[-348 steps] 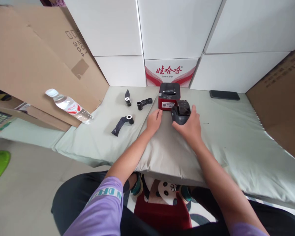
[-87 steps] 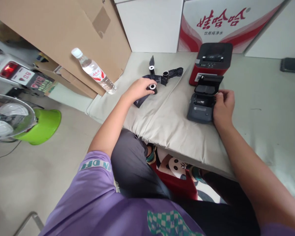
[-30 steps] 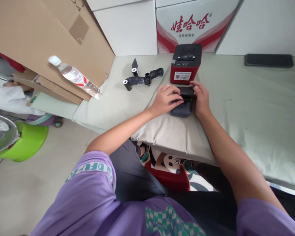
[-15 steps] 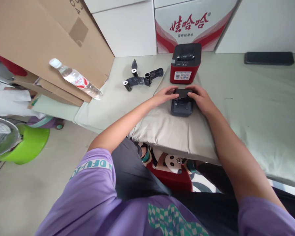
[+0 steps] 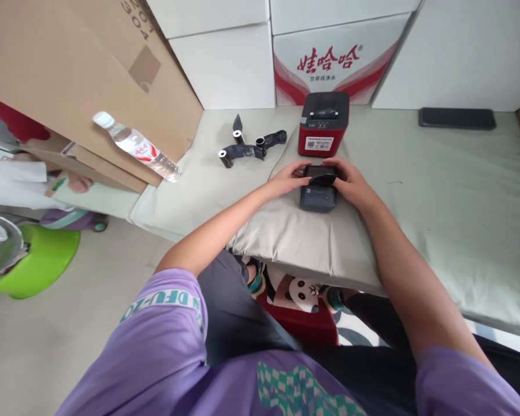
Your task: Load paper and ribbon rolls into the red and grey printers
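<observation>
Dark grey plastic, the small device (image 5: 318, 199) sits on the pale cloth (image 5: 294, 240), just in front of the red-and-black machine (image 5: 317, 143). The left hand (image 5: 288, 178) and right hand (image 5: 351, 180) hold its far end from 2 sides (whether its cover is fully down, I cannot tell). 3 black rolls (image 5: 227, 160) lie left.

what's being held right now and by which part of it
The small dark grey device: the left hand holds the left side of its far end, the right hand the right side.
</observation>
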Motion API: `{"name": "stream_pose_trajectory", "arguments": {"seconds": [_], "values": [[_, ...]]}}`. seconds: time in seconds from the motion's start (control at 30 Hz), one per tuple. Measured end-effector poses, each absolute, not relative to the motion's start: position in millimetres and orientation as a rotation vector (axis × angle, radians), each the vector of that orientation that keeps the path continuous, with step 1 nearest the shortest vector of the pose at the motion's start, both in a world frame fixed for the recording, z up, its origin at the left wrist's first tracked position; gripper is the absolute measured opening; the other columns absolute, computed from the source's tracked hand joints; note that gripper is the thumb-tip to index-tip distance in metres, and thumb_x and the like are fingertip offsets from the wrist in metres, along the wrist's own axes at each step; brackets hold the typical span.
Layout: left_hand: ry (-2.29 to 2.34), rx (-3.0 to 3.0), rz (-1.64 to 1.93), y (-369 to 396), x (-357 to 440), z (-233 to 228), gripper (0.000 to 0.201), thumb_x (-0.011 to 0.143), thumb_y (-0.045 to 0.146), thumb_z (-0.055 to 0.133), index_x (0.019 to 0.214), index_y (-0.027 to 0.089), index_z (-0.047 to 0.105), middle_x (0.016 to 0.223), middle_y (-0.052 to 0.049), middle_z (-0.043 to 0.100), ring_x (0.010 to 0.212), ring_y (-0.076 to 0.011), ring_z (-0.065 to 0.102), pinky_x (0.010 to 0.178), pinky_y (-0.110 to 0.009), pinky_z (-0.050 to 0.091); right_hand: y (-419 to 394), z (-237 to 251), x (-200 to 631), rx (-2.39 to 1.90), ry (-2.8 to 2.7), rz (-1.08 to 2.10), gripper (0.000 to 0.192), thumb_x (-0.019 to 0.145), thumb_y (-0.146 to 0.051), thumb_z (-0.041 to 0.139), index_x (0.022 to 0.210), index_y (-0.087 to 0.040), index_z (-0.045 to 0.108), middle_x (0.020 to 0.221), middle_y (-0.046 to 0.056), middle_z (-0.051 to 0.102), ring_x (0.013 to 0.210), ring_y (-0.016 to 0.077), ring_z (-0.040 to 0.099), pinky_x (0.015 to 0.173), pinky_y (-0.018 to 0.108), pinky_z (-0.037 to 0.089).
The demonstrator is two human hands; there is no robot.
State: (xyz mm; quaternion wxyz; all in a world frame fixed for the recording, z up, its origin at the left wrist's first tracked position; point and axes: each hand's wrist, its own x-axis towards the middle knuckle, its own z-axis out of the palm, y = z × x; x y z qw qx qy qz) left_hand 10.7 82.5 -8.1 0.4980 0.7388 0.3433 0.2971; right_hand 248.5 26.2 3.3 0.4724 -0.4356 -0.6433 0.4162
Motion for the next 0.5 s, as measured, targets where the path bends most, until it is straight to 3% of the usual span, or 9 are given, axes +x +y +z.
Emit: {"name": "stream_pose_trajectory", "arguments": {"seconds": [0.2,0.3,0.4,0.47,0.5], "values": [[1.045,1.934,0.851,52,6,-1,0.049,0.108,0.043,0.050,0.152,0.024,0.063,0.159,-0.008,0.064,0.148,-0.0233,0.060,0.130,-0.042,0.040,27,-1,246,-1.285,-1.602,0.718,0.044,0.090,-0.053,0.065,0.124,-0.025,0.067,0.135,0.012,0.071,0.122,0.0304,0.068,0.114,0.057,0.054],[1.065,1.969,0.822,54,5,-3,0.049,0.104,0.027,0.050,0.150,0.023,0.065,0.156,-0.008,0.068,0.145,-0.0224,0.063,0.130,-0.043,0.042,23,6,249,-1.419,-1.604,0.527,0.038,0.092,-0.045,0.060,0.122,-0.024,0.069,0.127,0.014,0.071,0.110,0.0299,0.068,0.112,0.060,0.054],[1.021,1.989,0.837,63,6,-8,0.055,0.097,0.016,0.052,0.150,0.019,0.066,0.150,-0.010,0.072,0.137,-0.0227,0.069,0.127,-0.044,0.046,2,13,251,-1.563,-1.555,0.566,0.038,0.086,-0.036,0.062,0.122,-0.026,0.069,0.103,0.010,0.073,0.099,0.0316,0.069,0.109,0.065,0.054],[1.000,1.988,0.853,66,6,-10,0.058,0.093,0.012,0.052,0.149,0.016,0.066,0.147,-0.013,0.073,0.133,-0.0228,0.071,0.126,-0.043,0.047,-22,15,243,-1.608,-1.524,0.687,0.050,0.081,-0.033,0.065,0.131,-0.027,0.066,0.100,0.010,0.073,0.098,0.0338,0.070,0.105,0.066,0.057],[0.996,1.986,0.860,66,6,-10,0.059,0.091,0.012,0.052,0.148,0.015,0.066,0.147,-0.013,0.073,0.132,-0.0229,0.071,0.126,-0.043,0.047,-35,15,234,-1.591,-1.529,0.737,0.061,0.078,-0.033,0.069,0.139,-0.027,0.061,0.110,0.013,0.074,0.103,0.0357,0.070,0.104,0.065,0.057]]}}
